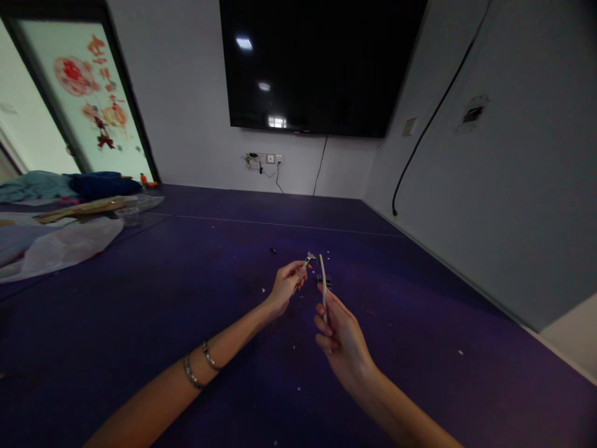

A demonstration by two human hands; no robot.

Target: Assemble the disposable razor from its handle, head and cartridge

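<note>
My left hand [286, 286] is closed around the handle of a small wrench-like metal tool [310, 257], whose silver head sticks out beyond the fingers. My right hand [342, 333] grips a thin, slightly curved white strip [323, 274], held nearly upright. Its upper end stands close to the tool's head; whether the two touch I cannot tell. Beyond the right fingertips, a small black object [328, 282] shows partly behind the strip, its kind unclear.
Small white scraps [299, 389] and a small black piece [273, 251] lie on the dark purple floor [209, 298]. Plastic sheeting [74, 246] and a blue cloth [102, 185] are at the left. A television [321, 68] hangs above wall sockets [270, 159]. A black cable [433, 115] runs down the right wall.
</note>
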